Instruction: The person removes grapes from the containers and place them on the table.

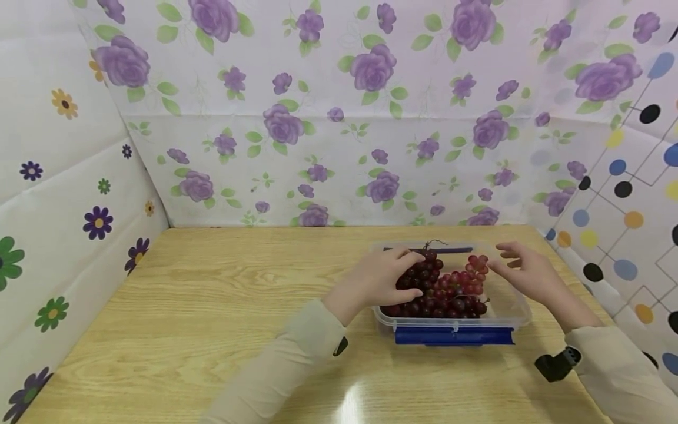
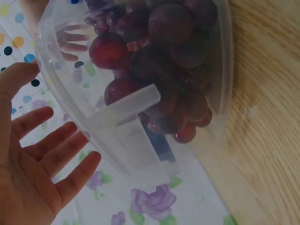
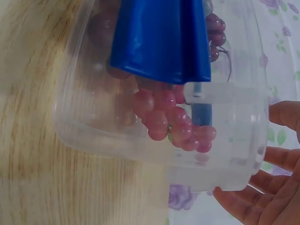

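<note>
A clear plastic container (image 1: 514,300) stands on the table, holding a bunch of dark purple grapes (image 1: 424,274) and a lighter red bunch (image 1: 466,281). My left hand (image 1: 382,277) reaches over the container's left rim, thumb and fingers spread above the dark grapes. From the left wrist view, those fingers (image 2: 70,185) look extended around the rim, with nothing gripped. My right hand (image 1: 532,274) hovers at the right rim, fingers apart and pointing towards the red grapes. In the right wrist view its fingertips (image 3: 225,197) lie close to the container's edge.
A blue clip flap (image 1: 454,336) hangs folded down on the container's front, and another blue clip (image 1: 455,251) shows at the back. Wood-grain tabletop (image 1: 228,306) extends to the left. Flower-patterned sheets (image 1: 328,153) rise behind, with a dotted sheet (image 1: 625,235) on the right.
</note>
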Available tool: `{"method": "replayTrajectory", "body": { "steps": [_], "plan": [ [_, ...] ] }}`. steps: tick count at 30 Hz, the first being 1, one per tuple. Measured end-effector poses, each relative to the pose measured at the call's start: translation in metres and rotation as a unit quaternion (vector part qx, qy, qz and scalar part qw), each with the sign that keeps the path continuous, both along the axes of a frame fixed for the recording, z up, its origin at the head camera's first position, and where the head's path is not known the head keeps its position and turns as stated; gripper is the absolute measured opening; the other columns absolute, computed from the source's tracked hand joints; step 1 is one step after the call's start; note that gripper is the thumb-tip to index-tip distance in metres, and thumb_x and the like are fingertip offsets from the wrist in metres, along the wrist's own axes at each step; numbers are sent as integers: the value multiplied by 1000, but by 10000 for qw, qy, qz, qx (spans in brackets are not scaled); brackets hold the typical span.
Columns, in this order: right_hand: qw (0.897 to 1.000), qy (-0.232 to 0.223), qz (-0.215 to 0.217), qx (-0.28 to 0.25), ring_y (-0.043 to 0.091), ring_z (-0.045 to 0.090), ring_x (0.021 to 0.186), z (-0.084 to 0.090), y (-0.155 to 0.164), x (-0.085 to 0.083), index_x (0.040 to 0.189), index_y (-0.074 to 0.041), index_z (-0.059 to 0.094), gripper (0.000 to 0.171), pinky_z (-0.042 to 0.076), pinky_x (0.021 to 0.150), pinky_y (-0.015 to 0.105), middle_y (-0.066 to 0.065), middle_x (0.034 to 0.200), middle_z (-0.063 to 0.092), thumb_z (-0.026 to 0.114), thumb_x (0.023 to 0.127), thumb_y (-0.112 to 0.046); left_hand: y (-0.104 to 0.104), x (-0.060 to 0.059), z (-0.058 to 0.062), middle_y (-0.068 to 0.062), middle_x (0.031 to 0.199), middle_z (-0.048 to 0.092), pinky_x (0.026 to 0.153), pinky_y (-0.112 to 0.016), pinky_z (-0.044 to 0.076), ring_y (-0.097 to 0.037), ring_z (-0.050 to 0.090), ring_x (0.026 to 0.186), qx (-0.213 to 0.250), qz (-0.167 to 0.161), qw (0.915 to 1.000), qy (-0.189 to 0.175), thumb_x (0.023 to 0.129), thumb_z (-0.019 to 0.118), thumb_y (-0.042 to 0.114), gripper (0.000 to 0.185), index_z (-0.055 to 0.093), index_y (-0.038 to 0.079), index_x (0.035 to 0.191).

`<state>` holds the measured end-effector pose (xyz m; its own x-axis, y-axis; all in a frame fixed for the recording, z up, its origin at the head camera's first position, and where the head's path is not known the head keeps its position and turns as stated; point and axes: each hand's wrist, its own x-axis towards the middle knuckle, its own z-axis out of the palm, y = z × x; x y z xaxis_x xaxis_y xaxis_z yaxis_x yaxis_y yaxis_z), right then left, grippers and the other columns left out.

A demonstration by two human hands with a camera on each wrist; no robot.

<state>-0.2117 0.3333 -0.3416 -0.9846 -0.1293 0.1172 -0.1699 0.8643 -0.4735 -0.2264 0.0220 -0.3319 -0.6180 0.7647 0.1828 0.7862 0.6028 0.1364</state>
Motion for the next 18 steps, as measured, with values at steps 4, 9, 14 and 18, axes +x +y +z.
{"method": "replayTrajectory", "body": {
  "steps": [4, 9, 14, 18],
  "plan": [
    [10000, -76, -18, -34, 51, 55, 105, -2, 2, -1, 138, 7, 39, 62, 49, 80, 59, 38, 127, 49, 50, 98, -39, 6, 0, -2, -2, 133, 51, 89, -29, 50, -14, 58, 109, -21, -62, 10000, -48, 92, 56, 47, 59, 42, 19, 142],
    [9998, -172, -42, -110, 51, 55, 105, -2, 4, 0, 137, 8, 39, 62, 50, 79, 57, 37, 126, 51, 50, 98, -39, 14, -1, -4, -2, 127, 53, 78, -23, 49, -10, 60, 93, -142, -185, 9997, -36, 92, 56, 48, 58, 43, 19, 141],
    [9997, -160, -67, -185, 51, 56, 103, -3, 6, 1, 136, 8, 41, 61, 51, 77, 55, 37, 125, 51, 51, 98, -38, 19, -2, -6, -3, 132, 51, 86, -27, 49, -13, 58, 105, -300, -131, 9981, -522, 93, 55, 48, 60, 40, 21, 143],
    [9997, -133, -75, -215, 50, 56, 103, -4, 6, 1, 135, 8, 42, 62, 52, 76, 54, 37, 126, 51, 50, 97, -40, 23, -3, -8, -3, 141, 48, 99, -33, 45, -18, 52, 124, -415, 38, 9958, -816, 92, 55, 50, 60, 38, 24, 144]
  ]
}}
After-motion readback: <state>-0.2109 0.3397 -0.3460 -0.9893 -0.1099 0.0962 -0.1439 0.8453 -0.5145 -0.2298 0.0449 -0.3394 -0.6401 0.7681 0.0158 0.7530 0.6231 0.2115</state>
